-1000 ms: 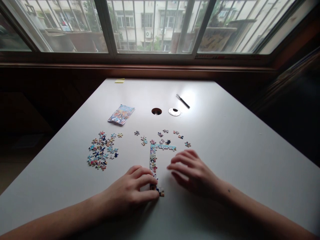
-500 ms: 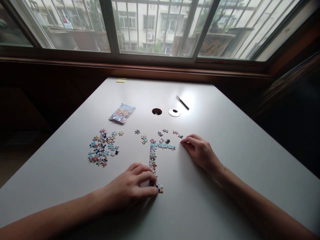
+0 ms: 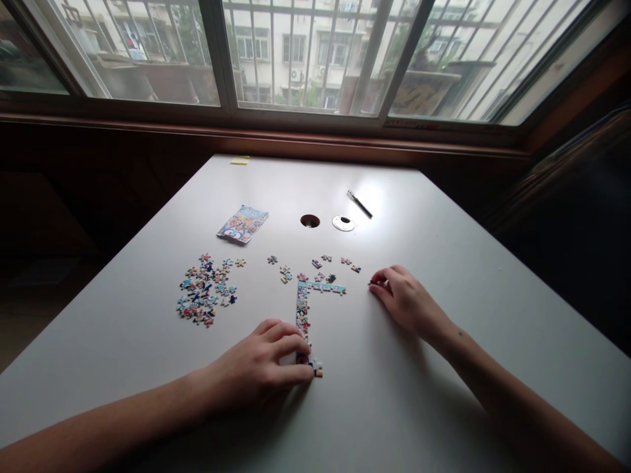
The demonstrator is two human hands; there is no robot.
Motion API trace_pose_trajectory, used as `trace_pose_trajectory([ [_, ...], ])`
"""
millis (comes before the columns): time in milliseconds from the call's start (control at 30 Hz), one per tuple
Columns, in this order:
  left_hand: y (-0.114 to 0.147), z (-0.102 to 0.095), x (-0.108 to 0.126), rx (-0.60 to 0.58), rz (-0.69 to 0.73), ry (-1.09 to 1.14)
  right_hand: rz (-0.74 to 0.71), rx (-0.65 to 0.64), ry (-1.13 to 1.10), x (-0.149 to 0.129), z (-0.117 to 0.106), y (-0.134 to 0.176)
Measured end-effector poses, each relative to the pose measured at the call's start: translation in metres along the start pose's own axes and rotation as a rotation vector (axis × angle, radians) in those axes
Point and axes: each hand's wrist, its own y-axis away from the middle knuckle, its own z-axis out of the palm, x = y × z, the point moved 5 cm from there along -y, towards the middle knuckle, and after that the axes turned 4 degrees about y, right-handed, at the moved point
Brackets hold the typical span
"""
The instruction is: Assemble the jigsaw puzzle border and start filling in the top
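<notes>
On the white bench, our left hand rests at the near end of the joined puzzle strip; its thumb and fingers stand a little apart, touching the pieces there. The strip runs away from us and then turns to the right in a blue row. Beyond the end of this row, our right hand has its fingers pinched together on one small piece. Well to the left we see the heap of loose pieces, nearer than the colourful leaflet.

No readable text, lettering on picture sheet too small
</notes>
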Motion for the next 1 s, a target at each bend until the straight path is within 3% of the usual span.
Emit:
trace_pose_trajectory([
  [300, -0.001, 0.0, 0.0, -0.004, 0.0, -0.001, 0.025, 0.083, -0.173, 0.0, -0.007, -0.004],
  [1000, 0.0, 0.001, 0.0, -0.016, -0.004, 0.018, 0.041, 0.058, -0.312, -0.008, -0.009, -0.001],
])
